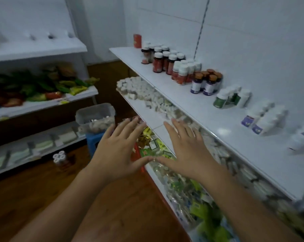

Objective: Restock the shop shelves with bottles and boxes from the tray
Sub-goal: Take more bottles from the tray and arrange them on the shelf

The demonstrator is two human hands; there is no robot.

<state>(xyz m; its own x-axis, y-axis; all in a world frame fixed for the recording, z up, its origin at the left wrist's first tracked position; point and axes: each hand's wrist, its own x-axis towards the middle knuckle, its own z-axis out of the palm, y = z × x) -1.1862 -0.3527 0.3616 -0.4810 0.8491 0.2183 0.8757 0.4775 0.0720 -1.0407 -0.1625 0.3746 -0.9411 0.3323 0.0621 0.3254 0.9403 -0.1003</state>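
My left hand (119,149) and my right hand (186,147) are held out flat in front of me, fingers straight and spread, thumb tips touching, holding nothing. They hover in front of the white shelf unit on the right. Its top shelf (191,105) carries groups of bottles: red-labelled ones with white caps (162,61), brown-capped ones with purple labels (206,82), and white ones with green labels (232,98). The middle shelf (144,109) holds several small white boxes (139,88). A clear plastic tub (95,117) with small white boxes stands on a blue stool beyond my left hand.
A second shelf unit (43,102) on the left holds green and red packets and flat boxes below. A bundle of white-capped bottles (59,157) stands on the wooden floor. The lowest right shelf is packed with green and yellow packets (191,189).
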